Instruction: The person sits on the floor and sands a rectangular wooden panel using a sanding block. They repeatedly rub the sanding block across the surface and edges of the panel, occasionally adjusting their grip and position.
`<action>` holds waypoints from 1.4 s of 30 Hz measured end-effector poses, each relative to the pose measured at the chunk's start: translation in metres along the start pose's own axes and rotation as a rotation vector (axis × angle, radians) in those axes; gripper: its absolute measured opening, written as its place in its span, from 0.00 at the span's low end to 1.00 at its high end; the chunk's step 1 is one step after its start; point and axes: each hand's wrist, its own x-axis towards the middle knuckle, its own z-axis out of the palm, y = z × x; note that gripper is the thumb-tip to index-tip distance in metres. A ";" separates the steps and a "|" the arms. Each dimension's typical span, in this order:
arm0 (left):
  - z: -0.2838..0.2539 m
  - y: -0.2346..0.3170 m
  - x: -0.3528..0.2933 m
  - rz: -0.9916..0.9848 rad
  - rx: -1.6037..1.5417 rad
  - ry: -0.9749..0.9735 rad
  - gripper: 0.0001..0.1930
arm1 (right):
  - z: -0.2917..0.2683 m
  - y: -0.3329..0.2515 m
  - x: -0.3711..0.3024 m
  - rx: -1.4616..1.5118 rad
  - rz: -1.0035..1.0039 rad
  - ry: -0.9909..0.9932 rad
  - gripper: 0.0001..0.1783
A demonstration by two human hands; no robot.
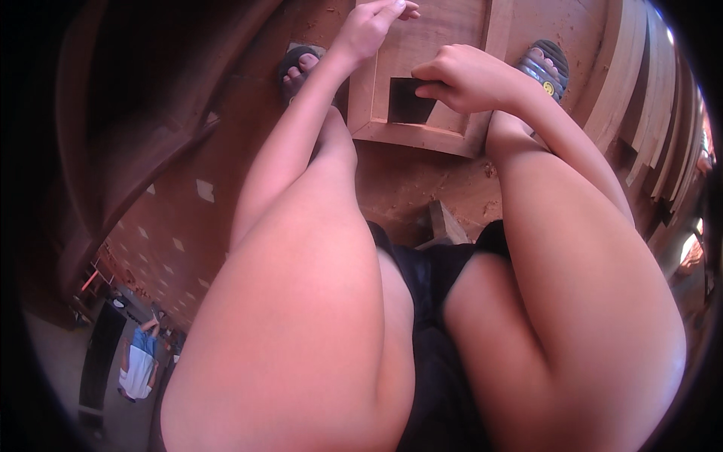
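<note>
A wooden framed panel [369, 83] lies on the ground between my feet, its raised border around a flat reddish-brown middle. My right hand [471, 79] is over its near right part, thumb and fingers closed on the edge of a black square sheet [407, 105]. The sheet, sandpaper by its look, lies flat over the panel's near end. My left hand [369, 30] is above the panel's left border, fingers drawn together with the thumb. Its fingertips are at the top edge of the picture, and whatever they may hold cannot be made out.
Long wooden boards [640, 98] are stacked at the right. Sandals are on my feet either side of the panel. A wood offcut [448, 222] lies on the dusty ground near me. A large dark brown object [143, 98] curves along the left. Another person [141, 361] is far off, lower left.
</note>
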 end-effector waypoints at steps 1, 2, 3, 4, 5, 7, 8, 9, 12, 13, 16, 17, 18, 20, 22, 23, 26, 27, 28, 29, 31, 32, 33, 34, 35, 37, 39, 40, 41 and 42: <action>0.001 0.001 0.001 0.005 0.001 0.004 0.23 | -0.003 -0.004 -0.007 -0.019 -0.003 0.018 0.15; 0.001 0.000 0.001 0.006 0.002 0.006 0.23 | -0.008 -0.007 -0.013 -0.016 -0.007 0.013 0.15; 0.001 0.000 0.001 0.006 0.003 0.009 0.23 | -0.012 -0.011 -0.019 0.020 0.011 -0.020 0.15; 0.000 -0.001 0.000 0.005 0.005 0.012 0.23 | -0.014 -0.014 -0.023 0.057 0.029 -0.054 0.15; 0.001 0.000 0.001 0.007 0.018 0.011 0.23 | -0.015 -0.015 -0.028 0.094 0.048 -0.086 0.15; 0.001 0.001 0.000 0.008 0.046 0.012 0.23 | -0.005 -0.010 -0.035 0.134 0.073 -0.117 0.15; 0.002 0.001 0.001 -0.005 0.038 0.012 0.23 | 0.001 -0.008 -0.039 0.152 0.092 -0.132 0.15; 0.001 0.002 0.002 -0.019 0.030 0.013 0.23 | 0.006 -0.006 -0.042 0.125 0.111 -0.167 0.14; 0.001 0.003 0.003 -0.013 0.018 0.007 0.23 | 0.011 0.001 -0.050 0.079 0.119 -0.133 0.14; 0.001 0.003 0.003 -0.003 0.014 0.004 0.23 | 0.011 0.001 -0.058 0.084 0.099 -0.024 0.15; 0.003 0.003 0.004 0.002 0.038 -0.001 0.23 | -0.012 0.008 -0.065 0.205 0.174 0.052 0.15; 0.001 0.002 0.002 0.006 0.029 0.002 0.23 | -0.023 0.011 -0.063 0.269 0.209 0.036 0.15; 0.000 0.001 0.003 0.017 0.010 -0.001 0.23 | -0.032 0.012 -0.064 0.217 0.258 0.067 0.14; 0.002 0.000 0.004 0.007 0.000 -0.002 0.23 | -0.034 0.015 -0.068 0.040 0.260 0.161 0.15; 0.003 0.000 0.005 -0.035 0.018 0.006 0.23 | -0.028 0.023 -0.069 -0.090 0.280 0.198 0.15; -0.001 0.000 0.002 -0.024 0.022 0.009 0.23 | -0.028 0.026 -0.065 -0.133 0.283 0.172 0.15; -0.008 0.001 -0.004 -0.015 0.032 0.005 0.22 | -0.013 0.052 -0.053 -0.120 0.232 0.122 0.13; -0.002 0.001 -0.001 -0.019 0.018 -0.014 0.22 | -0.008 0.056 -0.054 -0.100 0.226 0.108 0.13; 0.005 0.001 0.002 -0.023 0.006 -0.033 0.21 | -0.002 0.059 -0.057 -0.091 0.234 0.088 0.13; 0.018 0.011 0.003 -0.061 0.019 -0.110 0.21 | 0.003 0.059 -0.059 -0.074 0.243 0.073 0.13; 0.047 0.042 -0.003 -0.148 0.059 -0.251 0.21 | 0.010 0.058 -0.062 -0.014 0.273 0.072 0.13; 0.054 0.042 -0.007 -0.147 0.019 -0.347 0.23 | 0.011 0.056 -0.060 0.024 0.288 0.084 0.14; 0.059 0.042 -0.011 -0.144 -0.024 -0.447 0.27 | 0.012 0.055 -0.059 0.061 0.306 0.095 0.14; 0.063 0.042 -0.018 -0.173 0.006 -0.491 0.25 | 0.010 0.057 -0.056 0.111 0.341 0.019 0.15; 0.067 0.039 -0.020 -0.189 0.156 -0.494 0.21 | 0.009 0.055 -0.055 0.120 0.360 0.015 0.16; 0.072 0.034 -0.022 -0.436 0.120 -0.548 0.17 | 0.007 0.052 -0.054 0.137 0.401 0.008 0.17; 0.070 0.034 -0.019 -0.431 0.084 -0.547 0.16 | 0.007 0.056 -0.054 0.288 0.444 -0.012 0.19; 0.068 0.034 -0.018 -0.428 0.067 -0.545 0.15 | 0.006 0.057 -0.054 0.363 0.464 -0.021 0.20; 0.064 0.039 -0.018 -0.439 0.023 -0.542 0.16 | 0.004 0.053 -0.052 0.429 0.496 -0.022 0.21; 0.058 0.044 -0.017 -0.450 -0.022 -0.539 0.16 | -0.002 0.048 -0.050 0.494 0.527 -0.024 0.21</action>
